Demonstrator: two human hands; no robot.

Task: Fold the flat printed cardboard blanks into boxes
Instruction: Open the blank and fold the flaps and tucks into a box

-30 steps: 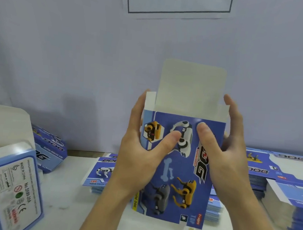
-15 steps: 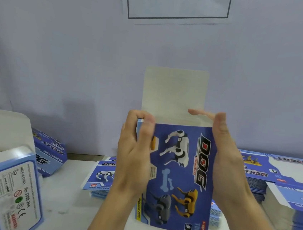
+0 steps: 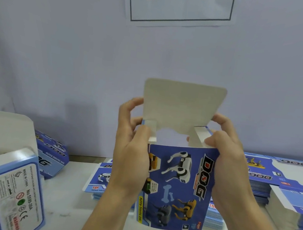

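1. Two hands hold one box upright above the table, its printed dog face toward the camera. The left hand grips the left side, thumb bent over the small left flap. The right hand grips the right side, thumb pinching the small right flap.

2. Half a second ago the blank looked nearly flat, with the left hand's fingers wrapped over its left edge and the right hand's fingers laid straight along the top. Now the sleeve stands open as a tube, and both side flaps have been turned inward over the mouth.

3. Behind them the big lid flap stands up, showing its plain white inside. It is not yet folded down.

4. By my reading this box is squared up, and closing its top is the step in hand: the side flaps go first, then the lid comes down over them. The bottom end is hidden behind the front panel, so I cannot tell whether it is closed.

5. Plenty remains: stacks of flat blanks lie at the right and behind the box. Two finished boxes sit at the left, one near and one farther back.
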